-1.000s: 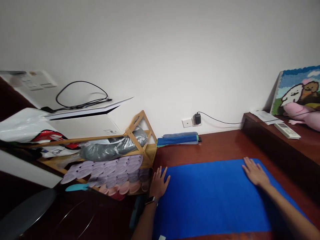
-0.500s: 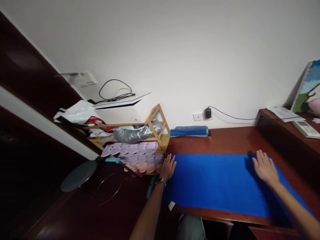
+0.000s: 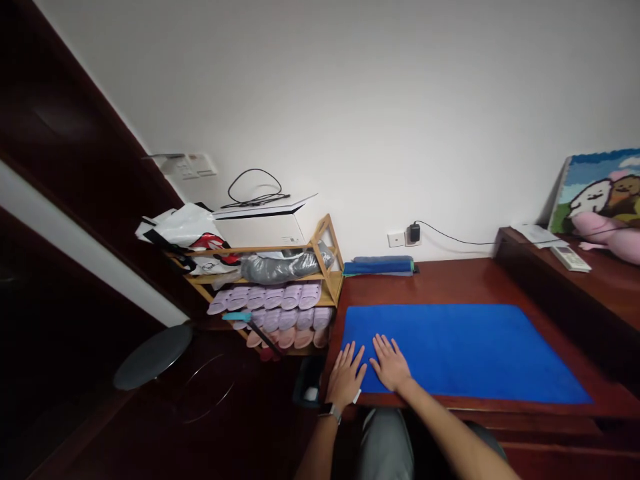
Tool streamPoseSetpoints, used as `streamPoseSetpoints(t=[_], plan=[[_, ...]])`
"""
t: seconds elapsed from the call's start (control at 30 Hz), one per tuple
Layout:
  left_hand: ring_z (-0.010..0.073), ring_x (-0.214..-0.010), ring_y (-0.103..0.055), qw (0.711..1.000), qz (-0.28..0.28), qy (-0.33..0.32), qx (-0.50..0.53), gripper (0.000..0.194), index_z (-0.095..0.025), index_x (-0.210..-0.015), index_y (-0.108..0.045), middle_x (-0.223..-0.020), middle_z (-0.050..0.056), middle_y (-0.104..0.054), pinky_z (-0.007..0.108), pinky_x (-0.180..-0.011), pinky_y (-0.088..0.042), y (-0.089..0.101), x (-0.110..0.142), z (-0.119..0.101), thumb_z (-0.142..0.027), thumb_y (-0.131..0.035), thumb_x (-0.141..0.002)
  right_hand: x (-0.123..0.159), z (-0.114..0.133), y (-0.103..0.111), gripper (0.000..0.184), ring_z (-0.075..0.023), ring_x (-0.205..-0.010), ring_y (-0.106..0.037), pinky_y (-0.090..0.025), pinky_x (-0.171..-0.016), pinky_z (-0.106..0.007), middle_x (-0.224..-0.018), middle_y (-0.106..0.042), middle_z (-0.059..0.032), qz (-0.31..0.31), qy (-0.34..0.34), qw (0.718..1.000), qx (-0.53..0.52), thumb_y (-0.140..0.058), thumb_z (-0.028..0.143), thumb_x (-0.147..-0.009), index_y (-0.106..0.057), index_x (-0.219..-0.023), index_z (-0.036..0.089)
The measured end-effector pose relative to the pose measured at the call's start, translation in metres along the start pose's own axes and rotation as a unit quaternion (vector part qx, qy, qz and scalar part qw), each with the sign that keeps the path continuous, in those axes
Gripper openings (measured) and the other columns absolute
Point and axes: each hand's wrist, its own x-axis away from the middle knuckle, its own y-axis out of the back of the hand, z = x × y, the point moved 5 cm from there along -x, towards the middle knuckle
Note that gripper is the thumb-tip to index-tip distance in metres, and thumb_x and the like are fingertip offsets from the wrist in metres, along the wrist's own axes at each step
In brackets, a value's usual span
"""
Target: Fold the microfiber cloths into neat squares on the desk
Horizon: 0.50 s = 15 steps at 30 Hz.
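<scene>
A blue cloth (image 3: pixel 465 347) lies spread flat on the reddish-brown wooden table (image 3: pixel 450 280). My left hand (image 3: pixel 346 375) rests at the cloth's left edge, fingers spread, with a watch on the wrist. Just right of it, my right hand (image 3: pixel 390 361) lies palm down on the cloth's near left part, its fingers stretched out. Neither hand grasps anything. A small white tag (image 3: pixel 357 397) pokes out below the left hand at the near corner. Folded blue and grey cloths (image 3: pixel 379 266) lie at the table's back edge by the wall.
A wooden rack (image 3: pixel 327 263) with several purple and pink slippers (image 3: pixel 273 319) stands left of the table, a white box (image 3: pixel 265 228) on top. Farther left is a round stool (image 3: pixel 153 358). A raised ledge at right holds a white remote-like device (image 3: pixel 571 259) and a pink plush toy (image 3: pixel 607 235).
My right hand has moved from the cloth's right side to its left part, beside my left hand. My left hand has come down nearer the front edge. The view has shifted slightly.
</scene>
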Motion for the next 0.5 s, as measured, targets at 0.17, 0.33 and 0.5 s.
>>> streamPoseSetpoints(t=[0.17,0.33,0.5], plan=[[0.027,-0.159,-0.029,1.0,0.005,0.012,0.005,0.057,-0.034,-0.164,-0.033,-0.173,0.007,-0.028,0.052,-0.128,-0.029,0.002,-0.002,0.001,-0.049,-0.036,-0.11,0.075,-0.142,0.045,0.074,-0.027,-0.16,-0.022,-0.015,-0.131,-0.05,-0.171,-0.027,-0.0083,-0.002,-0.141,0.988,0.062,-0.021,0.054,-0.103,-0.032,-0.165,0.015],[0.0264,-0.158,-0.03,1.0,0.014,0.01,-0.003,0.056,-0.034,-0.164,-0.034,-0.172,0.006,-0.031,0.052,-0.128,-0.03,-0.002,-0.003,0.005,-0.049,-0.036,-0.11,0.204,-0.332,0.101,0.083,-0.0279,-0.161,-0.019,-0.017,-0.13,-0.05,-0.173,-0.024,-0.0091,-0.008,-0.336,0.934,0.117,-0.015,0.053,-0.097,-0.026,-0.166,0.007],[0.0264,-0.157,-0.033,1.0,0.004,0.0,-0.013,0.055,-0.034,-0.163,-0.037,-0.171,0.006,-0.034,0.053,-0.126,-0.033,0.0,-0.007,0.009,-0.046,-0.037,-0.109,0.257,-0.397,0.12,0.083,-0.0264,-0.16,-0.023,-0.022,-0.129,-0.05,-0.172,-0.031,-0.0094,-0.053,-0.354,0.924,0.131,-0.016,0.051,-0.094,-0.031,-0.165,0.011]])
